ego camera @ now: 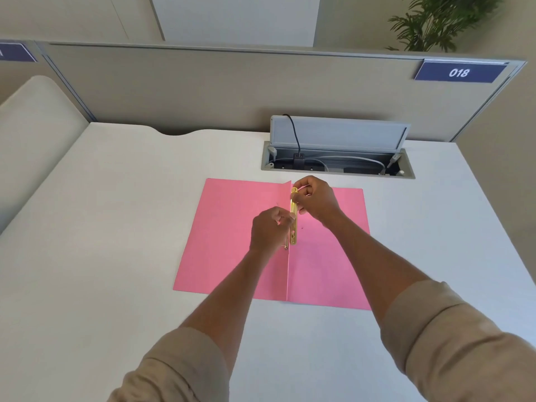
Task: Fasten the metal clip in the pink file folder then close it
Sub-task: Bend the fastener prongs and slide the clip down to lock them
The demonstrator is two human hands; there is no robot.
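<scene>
Brass clip (293, 219) runs along the open pink folder's (226, 242) spine, pointing away; both hands, left (268, 230) and right (316, 200), pinch it, hiding its middle.

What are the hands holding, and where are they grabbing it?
Both hold the gold metal clip bar over the open pink file folder. The right hand pinches its far end; the left hand pinches near its middle.

- My white desk (116, 227), evenly lit
- Grey partition (203, 88) behind it, sign (459, 72) reads 018
- Cable box (338, 158) open, plug inside
- Plant (435, 21) beyond partition
</scene>
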